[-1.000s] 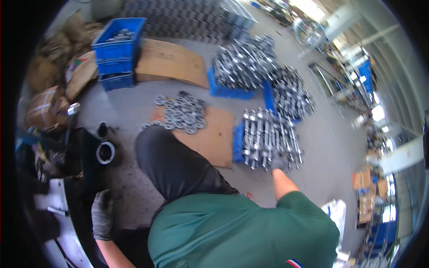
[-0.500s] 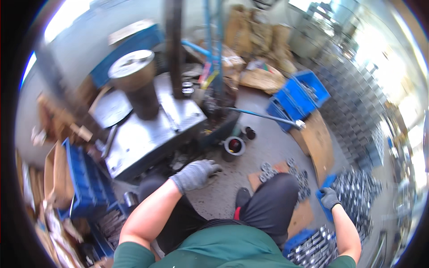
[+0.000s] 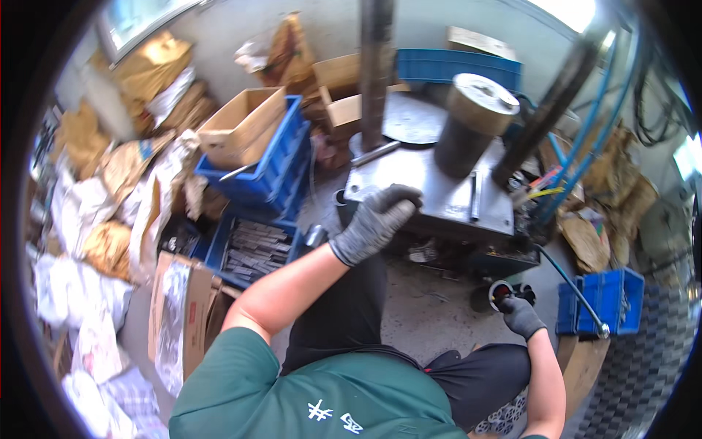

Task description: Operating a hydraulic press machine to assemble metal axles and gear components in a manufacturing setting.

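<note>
Through the head camera I had both gloved hands in view. The left hand (image 3: pixel 376 223) hung over the near edge of the steel worktop (image 3: pixel 428 197), thumb close to its half-bent fingers; I could not tell whether it was clenched, released or gripping something small. The right hand (image 3: pixel 524 318) reached down to the pale-rimmed cup (image 3: pixel 500 293), which stood on the floor off the worktop's right front corner with something red inside. Its fingers overlapped the rim from my angle, and I couldn't make out whether they touched it or grasped anything.

On the worktop I saw a thick dark cylinder (image 3: pixel 464 139) with a pale top, a loose metal rod (image 3: pixel 476 196) to its right and a round plate (image 3: pixel 413 121) behind to its left. To the left, a blue crate (image 3: pixel 292 150) carried a cardboard box (image 3: pixel 241 132), and a lower bin held grey metal bars (image 3: pixel 256 249). More blue crates (image 3: pixel 585 304) stood right of the cup, while round grey parts (image 3: pixel 504 415) lay near the right knee.
</note>
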`<action>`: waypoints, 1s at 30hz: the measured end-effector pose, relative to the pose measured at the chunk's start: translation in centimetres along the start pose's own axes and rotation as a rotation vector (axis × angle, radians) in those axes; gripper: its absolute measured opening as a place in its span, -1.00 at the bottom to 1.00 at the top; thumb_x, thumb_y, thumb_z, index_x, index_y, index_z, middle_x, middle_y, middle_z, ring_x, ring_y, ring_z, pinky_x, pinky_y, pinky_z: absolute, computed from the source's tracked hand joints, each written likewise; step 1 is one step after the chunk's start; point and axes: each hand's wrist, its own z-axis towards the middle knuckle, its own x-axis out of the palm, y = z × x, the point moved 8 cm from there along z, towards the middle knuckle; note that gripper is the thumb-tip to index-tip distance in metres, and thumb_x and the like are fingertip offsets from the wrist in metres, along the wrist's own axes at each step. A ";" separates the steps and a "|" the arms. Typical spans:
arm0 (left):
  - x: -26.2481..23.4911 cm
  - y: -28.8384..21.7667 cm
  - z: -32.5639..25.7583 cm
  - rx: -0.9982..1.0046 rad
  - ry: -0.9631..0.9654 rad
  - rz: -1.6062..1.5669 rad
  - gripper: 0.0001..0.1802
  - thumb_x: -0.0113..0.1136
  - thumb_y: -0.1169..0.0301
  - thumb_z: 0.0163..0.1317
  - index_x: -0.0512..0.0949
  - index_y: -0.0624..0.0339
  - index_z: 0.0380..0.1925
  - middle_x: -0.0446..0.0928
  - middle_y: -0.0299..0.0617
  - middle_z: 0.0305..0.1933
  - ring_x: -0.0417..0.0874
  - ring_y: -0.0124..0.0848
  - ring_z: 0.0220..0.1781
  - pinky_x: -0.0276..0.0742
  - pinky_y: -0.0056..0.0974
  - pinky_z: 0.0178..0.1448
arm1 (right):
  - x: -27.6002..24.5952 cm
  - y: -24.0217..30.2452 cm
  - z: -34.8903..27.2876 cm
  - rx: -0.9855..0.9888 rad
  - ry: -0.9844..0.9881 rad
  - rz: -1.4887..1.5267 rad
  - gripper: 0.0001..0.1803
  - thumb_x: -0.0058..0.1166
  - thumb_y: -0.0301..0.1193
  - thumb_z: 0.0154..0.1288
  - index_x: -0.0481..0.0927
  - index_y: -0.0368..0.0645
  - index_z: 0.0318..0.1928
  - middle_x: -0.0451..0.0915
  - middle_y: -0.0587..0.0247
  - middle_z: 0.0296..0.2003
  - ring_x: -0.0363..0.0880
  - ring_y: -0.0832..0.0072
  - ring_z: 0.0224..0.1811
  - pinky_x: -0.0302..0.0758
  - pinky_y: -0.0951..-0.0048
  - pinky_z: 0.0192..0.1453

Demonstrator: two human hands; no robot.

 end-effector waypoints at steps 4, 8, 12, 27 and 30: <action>-16.2 5.1 -6.6 -0.191 -0.178 0.344 -0.76 0.21 0.46 0.50 0.64 0.26 0.09 0.70 -0.25 -0.03 0.67 -0.46 0.05 0.59 -0.30 0.21 | -0.9 2.2 1.9 -0.047 0.006 0.068 -0.76 0.13 -0.61 0.12 0.75 -0.17 -0.20 0.74 -0.12 -0.25 0.73 -0.05 -0.13 0.65 0.12 0.03; -30.5 12.3 -17.4 -0.476 -0.166 0.891 -0.70 0.24 0.30 0.41 0.67 0.26 0.01 0.74 0.07 -0.03 0.76 -0.10 0.04 0.62 -0.13 0.18 | 0.7 0.7 0.8 0.109 0.056 0.262 -0.82 0.14 -0.65 0.21 0.72 -0.24 -0.20 0.75 -0.01 -0.28 0.76 0.14 -0.18 0.66 0.23 -0.01; -40.5 20.0 -29.8 -0.784 -0.363 1.121 -0.63 0.25 0.23 0.36 0.67 0.23 0.04 0.71 0.17 0.05 0.70 0.10 0.18 0.59 -0.01 0.26 | 2.5 -2.6 -1.0 0.416 0.154 0.572 -0.81 0.10 -0.62 0.30 0.70 -0.21 -0.13 0.76 0.15 -0.27 0.76 0.34 -0.21 0.70 0.27 -0.12; -35.2 29.1 -34.5 -0.910 -0.335 1.081 -0.61 0.17 0.21 0.37 0.65 0.21 0.06 0.68 0.24 0.07 0.69 0.12 0.15 0.60 0.05 0.24 | 4.0 -8.9 -6.3 0.891 0.113 0.888 -0.60 0.13 -0.33 0.37 0.57 -0.18 0.17 0.76 0.06 -0.24 0.78 0.22 -0.31 0.74 0.17 -0.23; -33.5 26.3 -33.5 -0.745 -0.482 0.993 -0.69 0.16 0.29 0.40 0.66 0.20 0.01 0.68 0.20 0.02 0.69 0.12 0.10 0.59 0.03 0.20 | 2.4 -7.7 -5.6 0.800 -0.011 1.004 -0.59 0.18 -0.32 0.36 0.57 -0.17 0.17 0.76 0.08 -0.22 0.78 0.29 -0.30 0.73 0.26 -0.23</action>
